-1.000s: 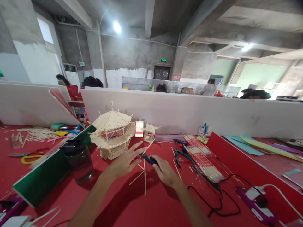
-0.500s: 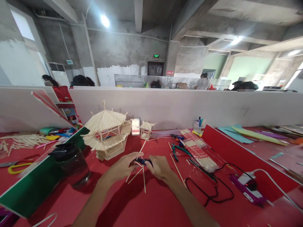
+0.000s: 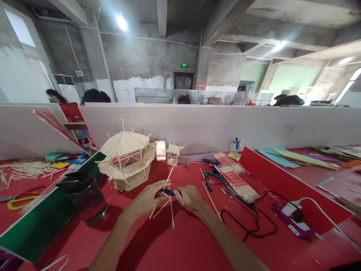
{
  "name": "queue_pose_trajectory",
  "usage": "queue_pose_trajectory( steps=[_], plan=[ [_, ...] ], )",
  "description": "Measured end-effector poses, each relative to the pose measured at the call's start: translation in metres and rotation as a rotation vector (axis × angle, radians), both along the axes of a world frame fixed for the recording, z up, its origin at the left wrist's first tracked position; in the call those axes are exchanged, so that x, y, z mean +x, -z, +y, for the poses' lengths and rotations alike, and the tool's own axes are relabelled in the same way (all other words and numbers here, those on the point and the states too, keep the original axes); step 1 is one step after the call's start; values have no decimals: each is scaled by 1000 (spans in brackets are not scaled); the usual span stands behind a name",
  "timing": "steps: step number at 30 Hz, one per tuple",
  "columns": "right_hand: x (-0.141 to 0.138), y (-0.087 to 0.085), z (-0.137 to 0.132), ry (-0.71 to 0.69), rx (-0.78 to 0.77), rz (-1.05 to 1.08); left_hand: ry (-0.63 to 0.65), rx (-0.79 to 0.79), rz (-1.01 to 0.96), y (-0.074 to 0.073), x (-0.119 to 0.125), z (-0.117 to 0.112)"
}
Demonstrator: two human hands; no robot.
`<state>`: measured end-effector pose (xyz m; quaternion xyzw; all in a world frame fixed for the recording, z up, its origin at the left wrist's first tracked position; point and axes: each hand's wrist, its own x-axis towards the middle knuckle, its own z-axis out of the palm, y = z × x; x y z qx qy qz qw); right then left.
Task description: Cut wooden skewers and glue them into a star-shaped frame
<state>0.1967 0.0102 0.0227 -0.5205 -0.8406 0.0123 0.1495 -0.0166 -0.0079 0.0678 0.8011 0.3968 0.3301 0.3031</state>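
Note:
My right hand (image 3: 191, 198) is closed round a small blue-handled tool (image 3: 168, 192) just above the red table (image 3: 183, 241). My left hand (image 3: 146, 199) meets it from the left, its fingertips pinched at the tool's tip, where thin bamboo sticks (image 3: 171, 209) lie crossed beneath both hands. What the left fingers pinch is too small to make out. Behind the hands stands a large stick-built pavilion model (image 3: 126, 160), and a small one (image 3: 173, 153) stands further back.
A dark jar (image 3: 84, 197) and a green board (image 3: 42, 222) sit at the left. At the right lie green pliers (image 3: 211, 178), a packet of sticks (image 3: 237, 180), a black cable (image 3: 248, 222) and a purple glue gun (image 3: 293, 220). A white partition (image 3: 225, 126) backs the table; people work beyond it.
My left hand went from spread open to pinched at the tool's tip. Both hands have drawn together over the sticks. The view has shifted slightly.

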Motion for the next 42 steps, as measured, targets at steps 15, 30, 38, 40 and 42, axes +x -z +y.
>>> queue_pose_trajectory(
  steps=[15, 30, 38, 40, 42],
  plan=[
    [50, -12, 10, 358, -38, 94, -208, -209, -394, 19, -12, 20],
    [122, 16, 40, 670, -27, -87, 6, -439, -379, 29, 25, 3],
    [59, -9, 23, 125, 33, 685, -24, -467, -513, 43, 41, -2],
    [31, -12, 11, -112, -201, 920, -29, -461, -526, 45, 45, -3],
    [7, -11, 0, -282, -372, 1051, -60, -443, -548, 46, 47, -4]
  ],
)
